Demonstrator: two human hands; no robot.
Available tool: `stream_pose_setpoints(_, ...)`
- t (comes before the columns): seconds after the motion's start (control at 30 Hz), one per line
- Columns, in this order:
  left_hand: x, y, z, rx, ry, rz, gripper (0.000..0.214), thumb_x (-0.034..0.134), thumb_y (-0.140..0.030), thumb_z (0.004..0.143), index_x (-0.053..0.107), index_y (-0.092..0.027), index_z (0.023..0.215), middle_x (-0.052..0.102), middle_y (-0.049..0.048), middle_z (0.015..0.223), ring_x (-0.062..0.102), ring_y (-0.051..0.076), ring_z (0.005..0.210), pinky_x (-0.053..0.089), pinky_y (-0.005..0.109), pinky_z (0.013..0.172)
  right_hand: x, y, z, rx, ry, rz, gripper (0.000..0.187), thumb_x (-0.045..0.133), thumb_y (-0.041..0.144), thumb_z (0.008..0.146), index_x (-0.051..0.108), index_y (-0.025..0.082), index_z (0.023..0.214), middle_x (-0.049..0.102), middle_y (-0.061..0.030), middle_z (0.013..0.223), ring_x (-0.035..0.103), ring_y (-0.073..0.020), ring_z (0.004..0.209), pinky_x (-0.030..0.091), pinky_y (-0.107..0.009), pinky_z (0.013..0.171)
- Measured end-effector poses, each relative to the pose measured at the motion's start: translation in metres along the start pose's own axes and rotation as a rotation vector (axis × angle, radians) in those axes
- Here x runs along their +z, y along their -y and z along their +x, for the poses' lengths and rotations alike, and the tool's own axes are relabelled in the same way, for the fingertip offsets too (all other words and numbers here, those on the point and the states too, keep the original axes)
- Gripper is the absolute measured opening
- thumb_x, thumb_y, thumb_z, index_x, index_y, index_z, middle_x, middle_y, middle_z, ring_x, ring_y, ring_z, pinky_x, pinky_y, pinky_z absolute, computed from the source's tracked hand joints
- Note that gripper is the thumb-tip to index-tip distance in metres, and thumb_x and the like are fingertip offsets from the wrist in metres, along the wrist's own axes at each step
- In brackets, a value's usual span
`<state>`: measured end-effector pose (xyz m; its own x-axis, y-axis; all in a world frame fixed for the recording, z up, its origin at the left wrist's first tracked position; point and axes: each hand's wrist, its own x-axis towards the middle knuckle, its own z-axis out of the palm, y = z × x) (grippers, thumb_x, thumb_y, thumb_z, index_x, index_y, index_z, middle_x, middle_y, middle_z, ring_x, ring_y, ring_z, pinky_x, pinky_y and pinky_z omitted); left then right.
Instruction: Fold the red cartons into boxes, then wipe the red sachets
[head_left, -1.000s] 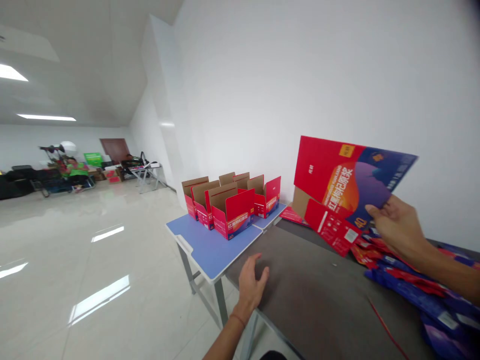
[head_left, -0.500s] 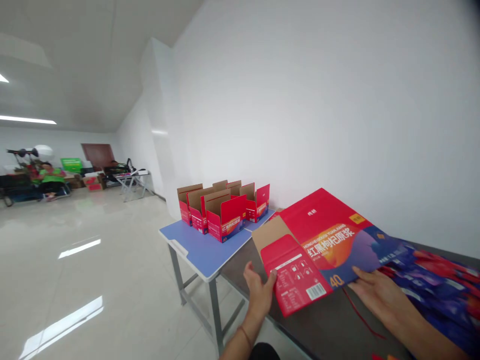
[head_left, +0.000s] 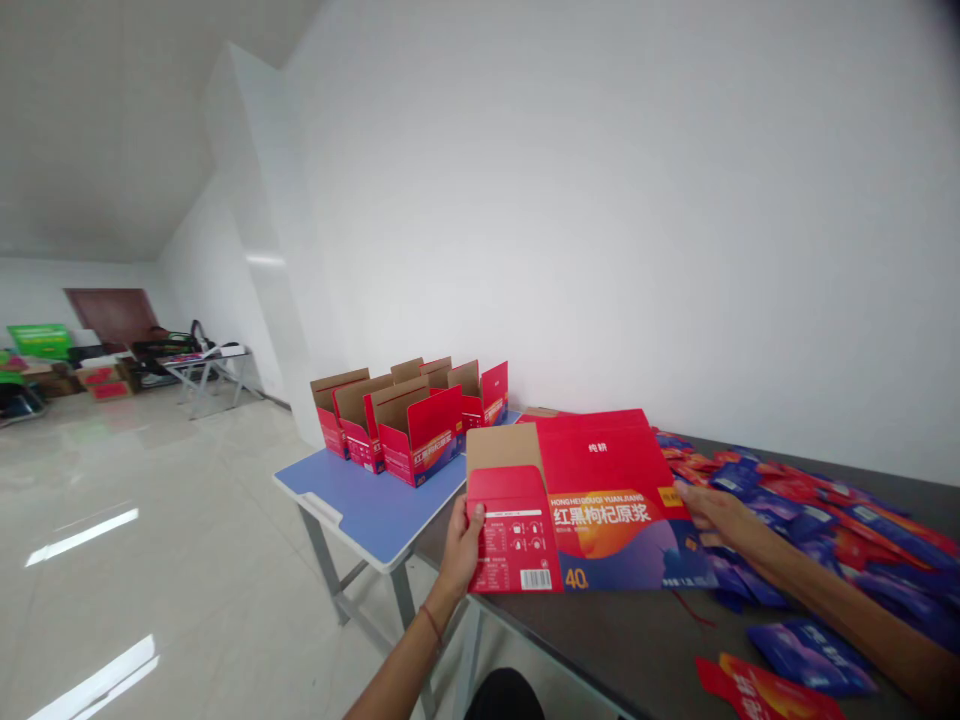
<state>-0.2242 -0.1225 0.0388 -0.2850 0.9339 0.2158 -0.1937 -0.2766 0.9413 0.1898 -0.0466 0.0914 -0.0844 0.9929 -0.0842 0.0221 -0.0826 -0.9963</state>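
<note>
A red and blue printed cardboard box [head_left: 600, 470] is held up in front of me, its front and side panels spread almost flat and a brown flap showing at the upper left. My left hand [head_left: 459, 545] grips its left edge, thumb on the red side panel. At the right edge, my right hand [head_left: 712, 512] pinches the box, some of its fingers hidden behind. Under and beyond it is a dark table [head_left: 570, 635]. Loose red and blue sachets [head_left: 817, 530] are heaped by my right arm, with a blue sachet [head_left: 810, 655] and a red sachet [head_left: 757, 690] nearer me.
Several open-topped boxes [head_left: 435, 435] of the same print stand on a blue table [head_left: 352, 500] to the left. A white wall [head_left: 600, 200] runs behind both tables. Across the glossy floor [head_left: 150, 520] are a folding table [head_left: 210, 360] and stacked cartons [head_left: 105, 380].
The box has turned from a tilt to nearly level and faces me. My left hand has closed on its left edge; my right hand has moved up its right edge. The view has shifted right.
</note>
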Motion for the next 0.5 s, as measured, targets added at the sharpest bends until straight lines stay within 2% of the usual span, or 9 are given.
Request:
stream_pose_setpoints(0.07, 0.0, -0.002, 0.008, 0.04, -0.018, 0.03, 0.056, 0.071, -0.068, 0.085, 0.06, -0.022, 0.116, 0.075, 0.0051, 0.103, 0.073, 0.025, 0.091, 0.058, 0.036, 0.084, 0.019, -0.002, -0.006, 0.005, -0.01, 0.08, 0.044, 0.08, 0.062, 0.08, 0.074, 0.023, 0.098, 0.075, -0.0062, 0.07, 0.073, -0.0262, 0.064, 0.063, -0.036, 0.057)
stream_pose_setpoints(0.13, 0.001, -0.006, 0.016, 0.113, -0.037, 0.1, 0.049, 0.065, -0.068, 0.09, 0.061, -0.023, 0.11, 0.073, 0.0049, 0.099, 0.071, 0.025, 0.092, 0.056, 0.037, 0.087, 0.034, -0.005, -0.011, 0.039, -0.054, 0.18, 0.043, 0.078, 0.062, 0.082, 0.073, 0.023, 0.101, 0.077, -0.0078, 0.076, 0.076, -0.0281, 0.07, 0.064, -0.037, 0.059)
stream_pose_setpoints(0.23, 0.002, -0.015, 0.032, 0.247, -0.076, 0.302, 0.044, 0.051, -0.067, 0.098, 0.06, -0.024, 0.1, 0.07, 0.0054, 0.092, 0.067, 0.025, 0.084, 0.052, 0.037, 0.084, 0.045, -0.011, -0.017, 0.044, -0.11, 0.268, 0.047, 0.073, 0.066, 0.085, 0.072, 0.024, 0.105, 0.079, -0.0089, 0.082, 0.078, -0.03, 0.074, 0.064, -0.037, 0.055)
stream_pose_setpoints(0.3, 0.003, -0.02, 0.044, 0.291, -0.096, 0.445, 0.043, 0.05, -0.066, 0.099, 0.059, -0.024, 0.093, 0.068, 0.0052, 0.086, 0.064, 0.025, 0.079, 0.05, 0.038, 0.083, 0.048, -0.014, -0.021, 0.0, -0.112, 0.277, 0.048, 0.077, 0.065, 0.081, 0.072, 0.023, 0.103, 0.079, -0.0086, 0.082, 0.078, -0.0307, 0.075, 0.063, -0.037, 0.054)
stream_pose_setpoints(0.37, 0.005, -0.022, 0.056, 0.273, -0.084, 0.491, 0.046, 0.051, -0.068, 0.098, 0.059, -0.024, 0.089, 0.068, 0.0061, 0.085, 0.064, 0.026, 0.08, 0.049, 0.038, 0.083, 0.051, -0.012, -0.024, -0.079, -0.117, 0.214, 0.047, 0.087, 0.059, 0.072, 0.073, 0.022, 0.098, 0.079, -0.0081, 0.081, 0.077, -0.0307, 0.072, 0.062, -0.036, 0.051)
stream_pose_setpoints(0.43, 0.009, -0.02, 0.065, 0.195, -0.057, 0.404, 0.053, 0.049, -0.072, 0.097, 0.061, -0.022, 0.087, 0.07, 0.0076, 0.086, 0.065, 0.026, 0.083, 0.05, 0.038, 0.083, 0.054, -0.008, -0.028, -0.167, -0.155, 0.147, 0.049, 0.094, 0.051, 0.063, 0.073, 0.021, 0.095, 0.08, -0.0072, 0.083, 0.075, -0.0293, 0.067, 0.062, -0.035, 0.05)
stream_pose_setpoints(0.5, 0.013, -0.014, 0.069, 0.099, -0.054, 0.285, 0.059, 0.047, -0.076, 0.096, 0.062, -0.02, 0.086, 0.071, 0.0079, 0.083, 0.065, 0.026, 0.081, 0.051, 0.037, 0.08, 0.056, -0.002, -0.03, -0.275, -0.219, 0.141, 0.053, 0.095, 0.05, 0.061, 0.073, 0.022, 0.1, 0.081, -0.0063, 0.092, 0.075, -0.0274, 0.07, 0.062, -0.033, 0.051)
